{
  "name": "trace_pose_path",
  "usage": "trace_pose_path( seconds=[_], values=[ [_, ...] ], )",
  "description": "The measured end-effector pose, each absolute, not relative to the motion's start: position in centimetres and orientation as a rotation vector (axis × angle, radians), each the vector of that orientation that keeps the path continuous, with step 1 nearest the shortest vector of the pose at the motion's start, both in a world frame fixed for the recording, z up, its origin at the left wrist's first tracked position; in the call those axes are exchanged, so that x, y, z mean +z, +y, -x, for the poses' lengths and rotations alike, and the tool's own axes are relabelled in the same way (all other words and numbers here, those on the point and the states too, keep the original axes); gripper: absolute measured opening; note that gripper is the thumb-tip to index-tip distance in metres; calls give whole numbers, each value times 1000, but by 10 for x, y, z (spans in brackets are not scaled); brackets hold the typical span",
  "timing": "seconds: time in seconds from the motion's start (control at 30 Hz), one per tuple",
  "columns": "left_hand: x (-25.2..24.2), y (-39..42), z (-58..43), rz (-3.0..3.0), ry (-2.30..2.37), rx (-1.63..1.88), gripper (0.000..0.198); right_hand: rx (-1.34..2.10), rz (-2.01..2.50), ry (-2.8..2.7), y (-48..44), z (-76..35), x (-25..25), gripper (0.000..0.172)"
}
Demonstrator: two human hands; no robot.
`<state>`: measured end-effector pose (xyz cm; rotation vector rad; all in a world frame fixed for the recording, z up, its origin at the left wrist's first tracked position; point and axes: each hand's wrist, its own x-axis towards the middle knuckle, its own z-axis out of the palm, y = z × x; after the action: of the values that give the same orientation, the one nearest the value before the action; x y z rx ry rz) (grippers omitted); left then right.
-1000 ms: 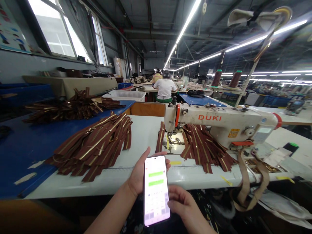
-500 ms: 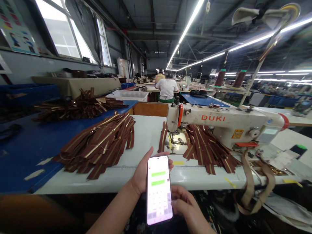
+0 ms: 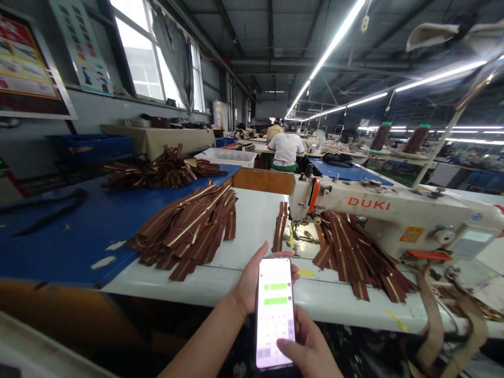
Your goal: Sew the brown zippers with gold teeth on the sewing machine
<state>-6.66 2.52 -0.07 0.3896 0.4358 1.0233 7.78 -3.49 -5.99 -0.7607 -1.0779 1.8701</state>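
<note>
Left hand (image 3: 252, 286) grasping a lit smartphone (image 3: 274, 313) from behind; right hand (image 3: 305, 344) half-curling against its lower edge, thumb reaching over the screen. Smartphone hovering at the front edge of a white sewing table (image 3: 252, 220), between brown brass-toothed zippers (image 3: 185, 233) and a DUKI sewing machine (image 3: 378, 220).

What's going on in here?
A person at a white sewing table holds a phone in their left hand, with their right hand at its lower edge. The screen shows green bars. Just beyond sits a DUKI sewing machine, with brown zippers piled beneath its arm and another heap of zippers to the left. Farther off, a co-worker in a white shirt sits with their back turned.
</note>
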Motion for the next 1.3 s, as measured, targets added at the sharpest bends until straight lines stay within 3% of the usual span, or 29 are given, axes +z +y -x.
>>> trace_pose_path(
  seconds=[0.53, 0.87, 1.3],
  values=[
    [-2, 24, 66, -418, 391, 1030, 49, 1797, 878, -1062, -35, -70, -59, 46],
    [-1, 26, 67, -400, 419, 1029, 49, 1574, 1077, -1079, -39, -55, -54, 41],
    [-1, 24, 66, -390, 385, 1032, 49, 1791, 857, -1148, -33, -77, -65, 49]
  ],
)
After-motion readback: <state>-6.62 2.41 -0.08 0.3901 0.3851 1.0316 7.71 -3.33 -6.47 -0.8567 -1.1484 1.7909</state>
